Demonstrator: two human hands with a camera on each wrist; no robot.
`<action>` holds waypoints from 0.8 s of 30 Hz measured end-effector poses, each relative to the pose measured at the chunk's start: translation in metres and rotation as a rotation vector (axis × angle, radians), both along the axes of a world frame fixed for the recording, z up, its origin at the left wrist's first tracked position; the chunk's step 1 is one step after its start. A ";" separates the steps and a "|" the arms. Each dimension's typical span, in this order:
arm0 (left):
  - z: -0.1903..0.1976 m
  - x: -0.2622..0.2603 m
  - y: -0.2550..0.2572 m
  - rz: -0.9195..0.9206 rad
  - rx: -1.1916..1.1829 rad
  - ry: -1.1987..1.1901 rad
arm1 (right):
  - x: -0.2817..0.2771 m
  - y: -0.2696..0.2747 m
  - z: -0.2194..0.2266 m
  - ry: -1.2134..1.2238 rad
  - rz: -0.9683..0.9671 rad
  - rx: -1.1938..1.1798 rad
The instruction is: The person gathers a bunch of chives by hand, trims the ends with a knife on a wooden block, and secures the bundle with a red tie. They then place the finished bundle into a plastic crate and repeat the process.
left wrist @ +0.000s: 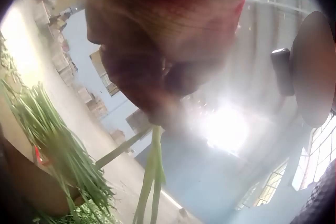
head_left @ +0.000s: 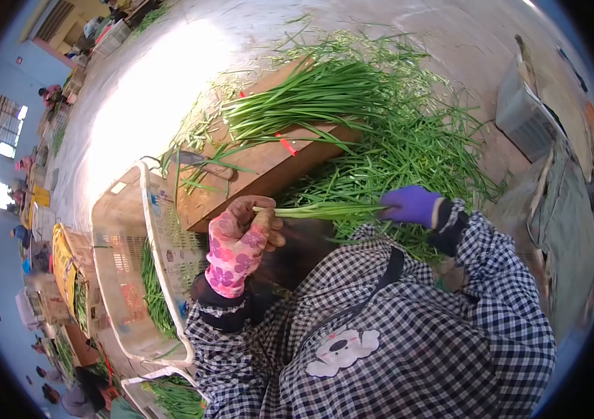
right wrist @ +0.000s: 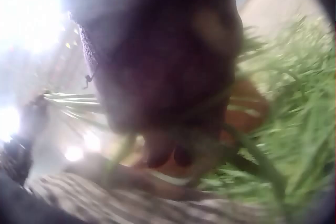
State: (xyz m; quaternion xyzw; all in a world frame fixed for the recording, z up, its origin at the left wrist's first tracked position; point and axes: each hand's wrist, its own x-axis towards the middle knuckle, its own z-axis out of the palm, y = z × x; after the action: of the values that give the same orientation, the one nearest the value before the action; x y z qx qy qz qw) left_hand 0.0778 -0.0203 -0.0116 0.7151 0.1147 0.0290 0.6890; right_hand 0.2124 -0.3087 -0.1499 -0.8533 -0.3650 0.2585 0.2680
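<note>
My left hand [head_left: 244, 237], in a pink floral glove with darkened fingertips, pinches the pale ends of a few garlic chives [head_left: 311, 210]. In the left wrist view these chives [left wrist: 154, 174] hang below the fingertips. My right hand [head_left: 411, 206], in a purple glove, grips the same stalks by their green leaf end, so they stretch between both hands above my lap. The right wrist view is blurred, with leaves around the curled fingers. Ahead, a thick bundle of chives [head_left: 304, 103] lies on a wooden block [head_left: 255, 164], beside strips of red tape [head_left: 287, 145].
A trowel-like tool with a wooden handle [head_left: 219, 170] lies on the block's near left end. Loose chives [head_left: 409, 153] are heaped on the floor to the right. A white plastic crate [head_left: 145, 209] stands left, with chives inside. A grey bin [head_left: 524, 105] stands far right.
</note>
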 end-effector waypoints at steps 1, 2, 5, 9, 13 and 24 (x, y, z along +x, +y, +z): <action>-0.001 -0.002 0.006 0.019 -0.003 -0.005 | 0.014 -0.035 -0.038 -0.208 0.103 0.042; -0.004 -0.003 0.013 0.047 0.022 -0.014 | 0.023 -0.063 -0.052 -0.188 0.117 -0.129; -0.005 -0.005 0.024 0.087 -0.001 -0.054 | 0.052 -0.138 -0.100 -0.092 0.030 -1.028; 0.001 0.002 0.016 0.084 0.115 -0.012 | 0.030 -0.072 0.015 -0.167 -0.299 -0.418; 0.014 0.019 -0.014 -0.036 0.223 0.041 | -0.006 0.055 0.088 -0.043 0.049 0.707; 0.011 0.005 0.011 0.083 0.005 0.096 | -0.030 0.125 0.096 0.139 0.082 0.382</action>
State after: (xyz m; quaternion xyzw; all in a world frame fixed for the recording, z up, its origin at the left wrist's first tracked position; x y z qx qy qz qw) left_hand 0.0827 -0.0092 -0.0008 0.7119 0.1773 0.0233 0.6792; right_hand 0.1823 -0.1834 -0.0539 -0.7515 -0.4224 0.2534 0.4389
